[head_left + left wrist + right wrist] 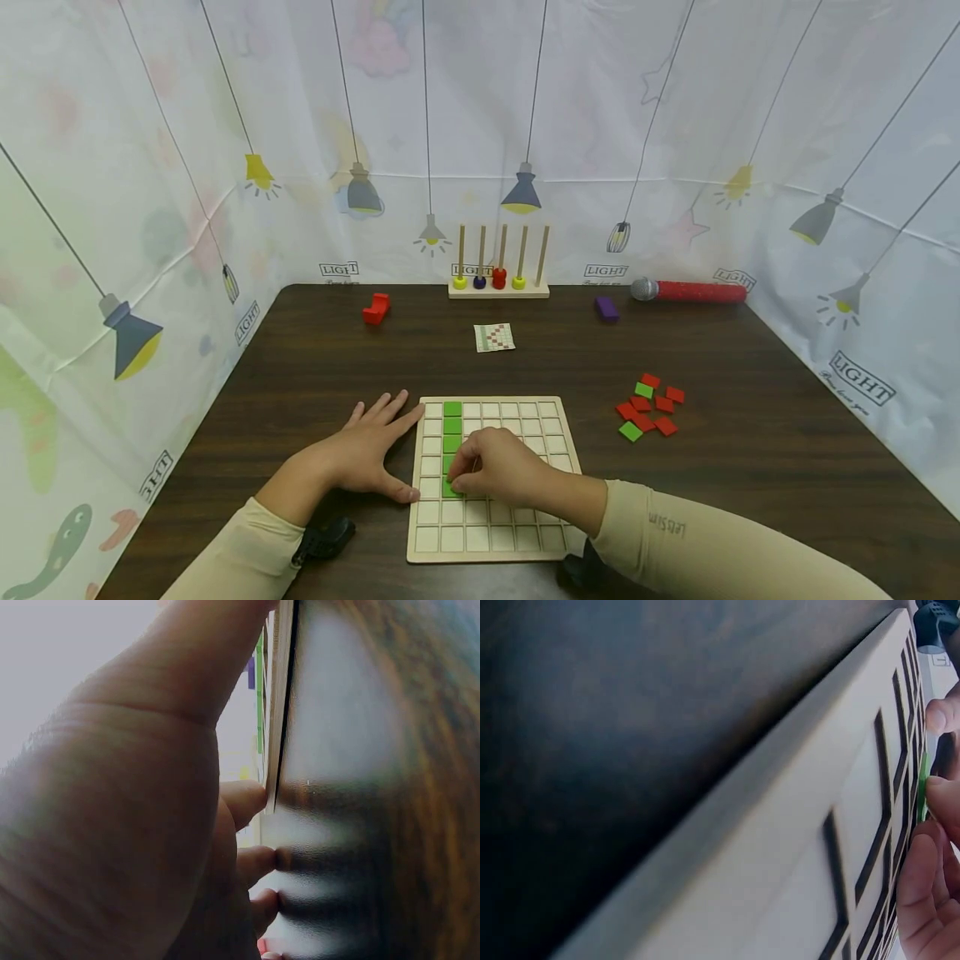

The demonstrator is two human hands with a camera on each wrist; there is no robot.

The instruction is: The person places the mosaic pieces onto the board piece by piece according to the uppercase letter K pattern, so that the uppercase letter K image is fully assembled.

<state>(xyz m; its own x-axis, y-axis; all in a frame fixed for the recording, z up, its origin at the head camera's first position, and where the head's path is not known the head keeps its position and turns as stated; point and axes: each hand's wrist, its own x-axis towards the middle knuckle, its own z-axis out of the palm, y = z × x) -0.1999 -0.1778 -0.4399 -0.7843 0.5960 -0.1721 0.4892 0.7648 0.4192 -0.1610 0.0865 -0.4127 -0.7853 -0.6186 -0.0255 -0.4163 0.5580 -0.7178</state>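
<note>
In the lower middle of the head view, a board [498,538] ruled into pale squares lies flat on the dark desk [322,367]. Its second column from the left holds five green tiles [452,426] in a line down from the top edge. The right hand [504,468] reaches in from the lower right, fingers curled and closed together, pinching the lowest tile [449,490] between thumb and fingertips at the fifth square; the right wrist view, at its right edge, shows that green piece against the board under the fingertips.

The left hand [363,456], left of the board, has its fingers spread wide and grasps nothing. Its thumb and index fingertip touch the board's left edge, and in the left wrist view other fingertips rest on the desk.

Right of the board, loose red tiles [666,426] lie scattered with two loose green ones [631,431]. Above the board is a small card [495,337] with a printed grid. Toward the desk's far edge stand a red block [377,309] at upper left, a peg rack [498,292] with coloured beads at upper centre, then a purple block [607,309] and a red microphone [697,292] toward the upper right.
</note>
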